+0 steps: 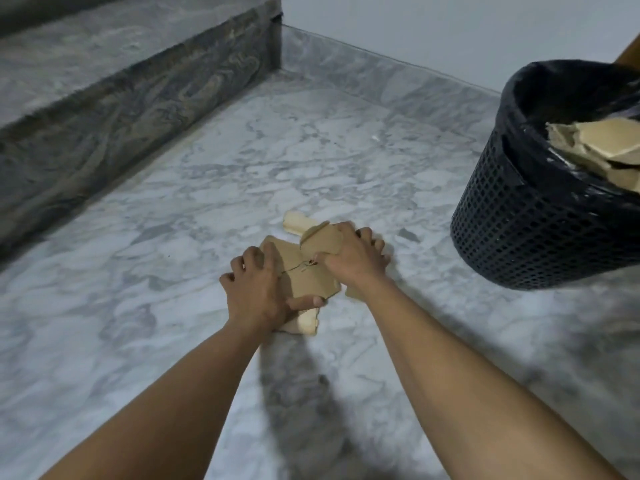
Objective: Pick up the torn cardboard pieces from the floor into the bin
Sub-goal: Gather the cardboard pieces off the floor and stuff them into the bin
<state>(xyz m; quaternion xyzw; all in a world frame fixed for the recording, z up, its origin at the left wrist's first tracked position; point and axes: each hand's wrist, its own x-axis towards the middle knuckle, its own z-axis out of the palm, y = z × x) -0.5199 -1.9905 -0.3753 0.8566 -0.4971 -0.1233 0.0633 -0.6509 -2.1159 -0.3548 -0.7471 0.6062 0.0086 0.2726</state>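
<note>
Head view: left hand (256, 292) and right hand (353, 259) both clutch flat, ragged brown cardboard pieces (306, 277) on veined marble floor (173, 237).

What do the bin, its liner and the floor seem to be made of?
Bin: probably matte black plastic, with a moulded grid of holes.
Liner: thin glossy black plastic film, wrinkled over the rim.
Floor: polished marble or marble-look tile, grey-veined.
</note>
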